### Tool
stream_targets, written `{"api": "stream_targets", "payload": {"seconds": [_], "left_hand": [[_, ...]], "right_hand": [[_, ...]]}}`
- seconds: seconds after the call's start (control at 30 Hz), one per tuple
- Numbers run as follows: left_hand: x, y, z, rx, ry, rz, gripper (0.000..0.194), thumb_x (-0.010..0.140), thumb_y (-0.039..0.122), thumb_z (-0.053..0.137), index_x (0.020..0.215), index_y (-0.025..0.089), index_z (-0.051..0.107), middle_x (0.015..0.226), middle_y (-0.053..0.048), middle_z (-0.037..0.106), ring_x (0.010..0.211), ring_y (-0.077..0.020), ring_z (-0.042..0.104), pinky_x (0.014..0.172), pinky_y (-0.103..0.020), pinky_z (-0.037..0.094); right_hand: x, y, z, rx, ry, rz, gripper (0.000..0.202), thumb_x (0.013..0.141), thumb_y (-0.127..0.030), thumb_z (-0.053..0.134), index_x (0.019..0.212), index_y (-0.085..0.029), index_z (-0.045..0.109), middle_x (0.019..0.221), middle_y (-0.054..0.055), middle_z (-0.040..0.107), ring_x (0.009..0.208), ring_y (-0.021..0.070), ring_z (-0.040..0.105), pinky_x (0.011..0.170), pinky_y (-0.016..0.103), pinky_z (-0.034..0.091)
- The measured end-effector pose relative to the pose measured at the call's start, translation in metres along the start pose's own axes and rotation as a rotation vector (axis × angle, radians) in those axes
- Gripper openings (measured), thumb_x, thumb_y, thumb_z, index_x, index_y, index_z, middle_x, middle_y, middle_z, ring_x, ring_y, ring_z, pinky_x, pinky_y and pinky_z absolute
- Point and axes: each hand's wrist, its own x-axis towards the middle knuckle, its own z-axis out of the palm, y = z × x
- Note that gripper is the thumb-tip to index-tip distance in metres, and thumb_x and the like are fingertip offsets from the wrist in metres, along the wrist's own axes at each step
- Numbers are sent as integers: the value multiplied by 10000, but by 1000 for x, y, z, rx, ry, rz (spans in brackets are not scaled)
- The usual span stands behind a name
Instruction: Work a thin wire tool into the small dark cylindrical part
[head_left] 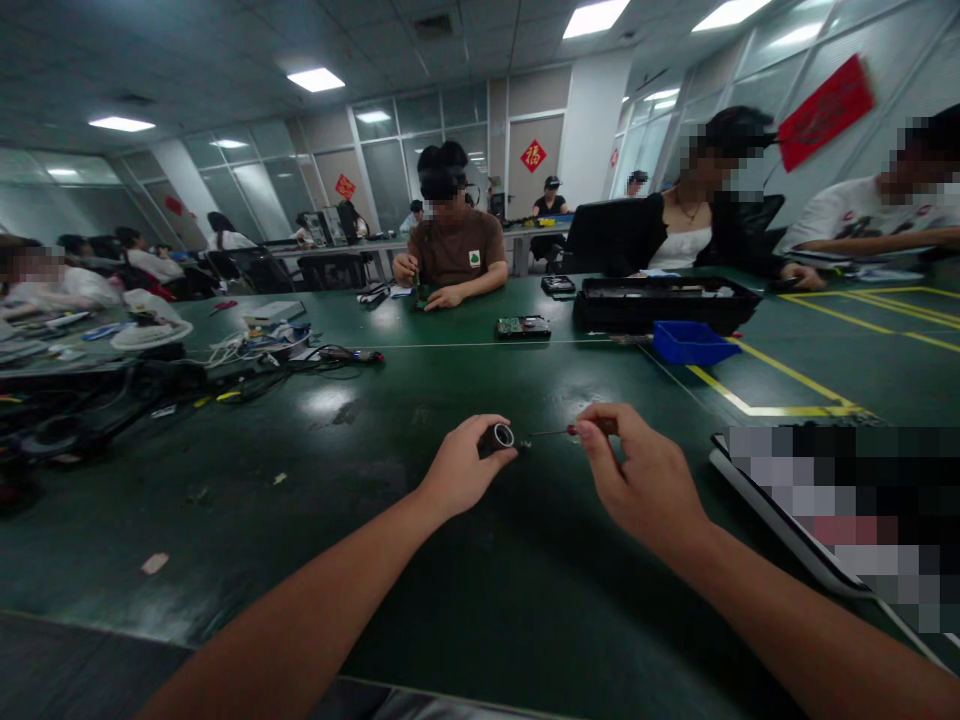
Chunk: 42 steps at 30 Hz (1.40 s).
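My left hand [466,462] is wrapped round a small dark cylindrical part [498,438] whose light ring-shaped end faces right. In my right hand [637,465] is a screwdriver [581,429] with a reddish-brown handle, its thin shaft pointing left at the cylinder. A tiny shiny piece [526,444] shows between the shaft's tip and the ring; whether it touches either one I cannot tell. Both hands are held above the green table [420,600]. My fingers cover most of the cylinder and of the handle.
Ahead lie a hard drive [523,327], a blue bin [691,343] and a long black tray [664,303]. Tangled cables [277,345] spread at left. A pale-edged panel [787,520], partly blurred out, lies by my right forearm. A person in brown [461,250] works opposite.
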Motion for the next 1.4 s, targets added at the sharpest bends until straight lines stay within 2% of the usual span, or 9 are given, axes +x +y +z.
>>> {"api": "stream_targets", "payload": {"seconds": [0.23, 0.37, 0.47, 0.57, 0.67, 0.77, 0.9, 1.17, 1.4], "left_hand": [[1, 6, -4, -60, 8, -74, 341, 914, 226, 578, 1250, 251, 527, 1185, -25, 625, 1080, -179, 580, 958, -324, 439], [10, 14, -9, 66, -35, -124, 284, 914, 363, 582, 1159, 225, 549, 1042, -33, 638, 893, -183, 595, 766, -303, 456], [23, 16, -9, 186, -107, -66, 269, 919, 471, 556, 1012, 223, 604, 923, -21, 651, 810, -182, 595, 684, -294, 425], [38, 12, -2, 300, -202, -61, 225, 924, 425, 547, 1006, 232, 629, 900, -21, 669, 812, -190, 613, 690, -301, 429], [51, 8, 10, 445, -271, -114, 236, 914, 393, 544, 1071, 249, 643, 981, -45, 688, 895, -226, 635, 736, -324, 464], [60, 7, 22, 599, -282, -182, 339, 893, 512, 539, 1060, 242, 655, 1037, -77, 690, 968, -277, 640, 792, -373, 502], [68, 8, 32, 729, -254, -210, 478, 847, 656, 524, 978, 213, 648, 987, -94, 689, 949, -298, 647, 797, -408, 528], [75, 17, 38, 835, -288, -214, 499, 868, 642, 491, 1002, 191, 656, 1023, -115, 683, 968, -295, 653, 808, -397, 542], [78, 21, 39, 771, -319, -239, 397, 880, 529, 532, 972, 170, 674, 1044, -145, 682, 991, -318, 645, 835, -424, 537]], "right_hand": [[0, -3, -3, 2, 47, -13, 149, 979, -304, 484, 1011, -209, 595, 816, 42, 687, 703, 193, 664, 621, 299, 473], [0, -4, -4, 2, 93, -25, 148, 978, -294, 484, 1004, -203, 598, 807, 40, 680, 692, 189, 658, 627, 303, 478], [0, -5, -4, 8, 119, -42, 147, 975, -290, 491, 1022, -201, 598, 820, 41, 682, 702, 190, 661, 640, 308, 484], [0, -4, -5, 15, 132, -55, 143, 973, -284, 497, 1021, -196, 599, 819, 44, 679, 714, 192, 663, 644, 311, 488], [0, -4, -5, 23, 128, -62, 138, 977, -276, 493, 1018, -198, 599, 818, 43, 674, 715, 189, 659, 633, 307, 485], [0, -5, -6, 21, 124, -68, 137, 977, -274, 492, 1016, -193, 596, 824, 46, 676, 707, 187, 655, 620, 307, 481], [0, -6, -7, 18, 128, -72, 134, 974, -266, 489, 1015, -187, 590, 828, 51, 680, 716, 191, 659, 620, 311, 484], [-1, -6, -6, 32, 103, -50, 149, 975, -279, 491, 1019, -197, 607, 837, 47, 686, 712, 190, 660, 620, 310, 487], [0, -6, -6, 35, 103, -49, 154, 977, -292, 486, 1015, -200, 604, 841, 50, 684, 717, 191, 656, 627, 314, 485]]}}
